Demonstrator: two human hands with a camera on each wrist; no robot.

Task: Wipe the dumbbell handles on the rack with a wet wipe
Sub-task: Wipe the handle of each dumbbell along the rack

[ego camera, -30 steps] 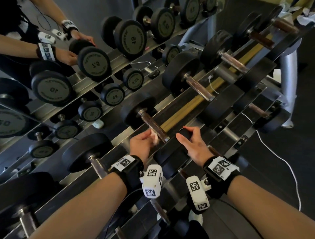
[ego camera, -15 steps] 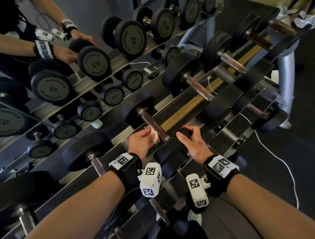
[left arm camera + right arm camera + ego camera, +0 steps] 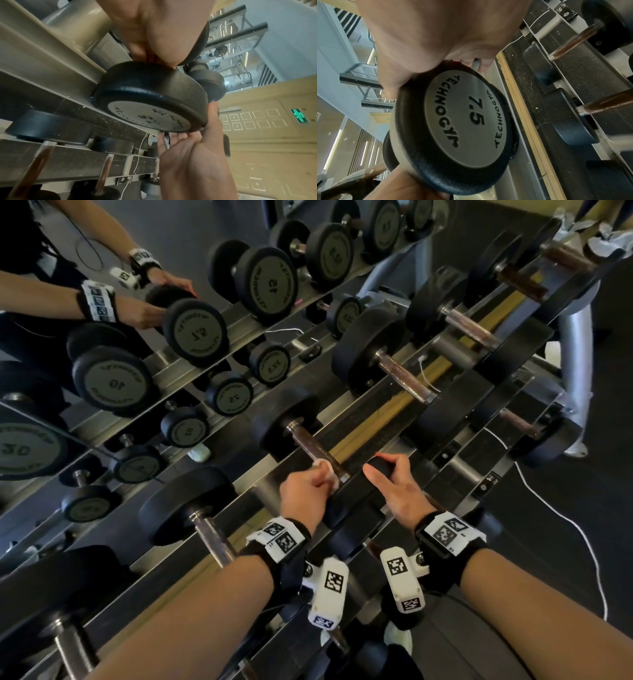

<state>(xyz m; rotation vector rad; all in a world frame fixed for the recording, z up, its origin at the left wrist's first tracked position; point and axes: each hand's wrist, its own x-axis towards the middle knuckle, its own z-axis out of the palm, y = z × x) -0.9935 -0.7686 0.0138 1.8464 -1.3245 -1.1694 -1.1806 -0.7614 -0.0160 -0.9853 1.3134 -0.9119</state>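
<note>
A black-headed dumbbell with a brown knurled handle (image 3: pixel 310 445) lies on the rack's top tier in front of me. My left hand (image 3: pixel 317 479) pinches a white wet wipe (image 3: pixel 324 470) against the handle's near end. My right hand (image 3: pixel 383 472) curls over the dumbbell's near head (image 3: pixel 378 465), thumb along its side. The left wrist view shows that head (image 3: pixel 150 94) from below, with my right hand (image 3: pixel 193 148) at its rim. In the right wrist view its grey face (image 3: pixel 462 117) reads 7.5, and my right hand (image 3: pixel 447 40) is on top.
More dumbbells (image 3: pixel 400 371) line the rack (image 3: pixel 455 453) to the right and left, and smaller ones sit on the lower tier. A mirror (image 3: pixel 191 330) behind reflects the rack and my arms. A white cable (image 3: pixel 561 515) trails over the dark floor at right.
The left hand with the wipe has shifted slightly along the handle's near end. The right hand keeps its hold on the head.
</note>
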